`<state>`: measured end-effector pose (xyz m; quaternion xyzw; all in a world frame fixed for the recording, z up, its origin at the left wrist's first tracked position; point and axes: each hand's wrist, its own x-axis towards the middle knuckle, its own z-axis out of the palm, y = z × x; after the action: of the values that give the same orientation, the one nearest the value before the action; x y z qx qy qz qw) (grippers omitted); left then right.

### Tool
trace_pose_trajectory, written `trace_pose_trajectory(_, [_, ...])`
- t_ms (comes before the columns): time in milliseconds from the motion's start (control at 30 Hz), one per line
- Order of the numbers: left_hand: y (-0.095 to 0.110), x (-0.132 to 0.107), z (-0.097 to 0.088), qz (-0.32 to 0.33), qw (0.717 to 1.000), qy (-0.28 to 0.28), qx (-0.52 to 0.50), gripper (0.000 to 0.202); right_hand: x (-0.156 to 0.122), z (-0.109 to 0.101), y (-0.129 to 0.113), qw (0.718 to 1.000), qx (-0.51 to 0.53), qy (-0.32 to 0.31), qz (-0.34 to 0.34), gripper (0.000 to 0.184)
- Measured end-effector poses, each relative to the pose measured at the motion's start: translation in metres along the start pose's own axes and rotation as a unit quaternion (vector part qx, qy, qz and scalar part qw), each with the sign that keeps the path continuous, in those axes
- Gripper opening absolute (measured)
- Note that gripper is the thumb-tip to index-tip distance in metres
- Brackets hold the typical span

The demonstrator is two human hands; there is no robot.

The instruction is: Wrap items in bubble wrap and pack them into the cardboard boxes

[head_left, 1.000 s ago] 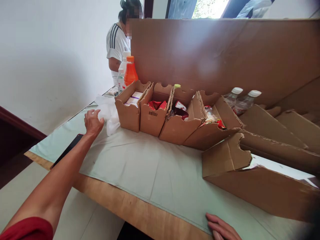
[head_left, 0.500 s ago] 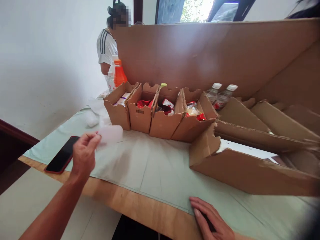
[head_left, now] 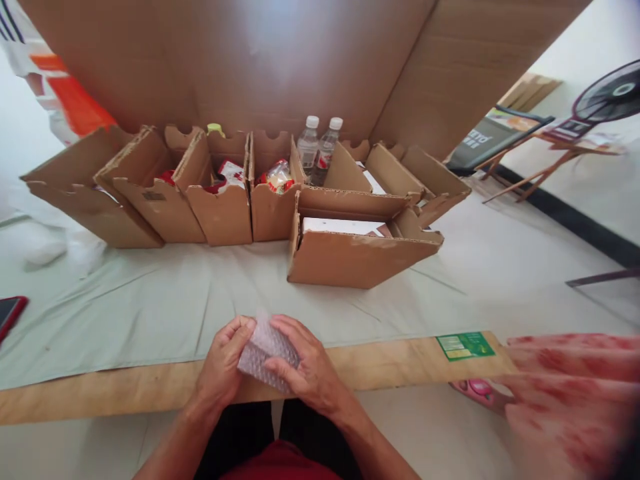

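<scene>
A small piece of clear bubble wrap [head_left: 267, 353] is held between both hands, above the table's front edge. My left hand [head_left: 226, 357] pinches its left side between thumb and fingers. On its right side, my right hand [head_left: 307, 367] grips it with the thumb in front and the fingers behind. Whether anything lies inside the bubble wrap cannot be made out. Behind the hands, a cardboard box [head_left: 360, 257] with a white flat item [head_left: 340, 227] in it stands on the green cloth [head_left: 240, 287].
Several cardboard bins [head_left: 227, 213] with packets line the back, before a tall cardboard panel [head_left: 225, 67]. Two clear bottles [head_left: 324, 150] stand among them. A phone [head_left: 11, 315] lies at far left. At right are a fan [head_left: 615, 93] and a person's patterned red clothing [head_left: 565, 393].
The view has turned right and down. My left hand has brought the bubble wrap from the left to the front middle, and my right hand has left the table edge and taken hold of it.
</scene>
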<state>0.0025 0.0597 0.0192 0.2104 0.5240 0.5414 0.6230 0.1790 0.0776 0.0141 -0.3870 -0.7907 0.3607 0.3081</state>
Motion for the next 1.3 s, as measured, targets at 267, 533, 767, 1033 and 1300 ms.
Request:
trace_pose_trajectory(267, [0.007, 0.008, -0.004, -0.066, 0.995, 0.039, -0.062, 0.048, 0.01, -0.013, 0.01, 0.938, 0.231, 0.127, 0.223, 0.034])
trace_pose_trajectory(533, [0.007, -0.005, -0.005, -0.058, 0.996, 0.049, 0.048, 0.104, -0.01, -0.041, 0.034, 0.946, 0.035, 0.258, 0.193, 0.04])
trace_pose_trajectory(767, [-0.002, -0.003, 0.007, -0.015, 0.989, 0.075, 0.127, 0.112, -0.013, -0.029, 0.002, 0.97, -0.211, 0.124, -0.007, 0.032])
trace_pose_trajectory(1033, [-0.006, -0.009, -0.006, -0.008, 0.987, 0.075, 0.14, 0.1, -0.004, -0.041, 0.05, 0.956, -0.199, 0.164, 0.139, 0.025])
trace_pose_trajectory(1300, [0.012, -0.007, -0.033, 0.066, 0.968, 0.102, 0.221, 0.088, -0.035, -0.057, 0.037, 0.952, 0.054, 0.195, 0.23, 0.033])
